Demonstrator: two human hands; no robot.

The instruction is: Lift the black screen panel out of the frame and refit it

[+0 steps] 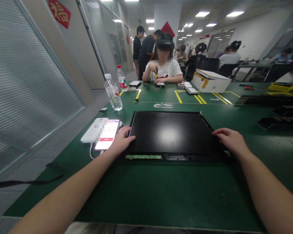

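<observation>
A flat black display panel (171,130) with a glossy face lies on the green table in front of me, inside a thin dark frame. Along its near edge shows a strip of green circuit board (143,157). My left hand (123,140) grips the left edge, its thumb on top and the fingers partly hidden at the side. At the opposite edge, my right hand (230,140) has its thumb and fingers closed on the rim. Just left of my left hand, a lit phone (109,134) leans on a white box-like device (89,133) with a white cable.
Two water bottles (114,94) stand at the far left of the green table (161,195). Opposite sits a person (163,66) working on a small device. A white box (211,81) stands at the back right. Dark stacked parts (280,113) lie along the right.
</observation>
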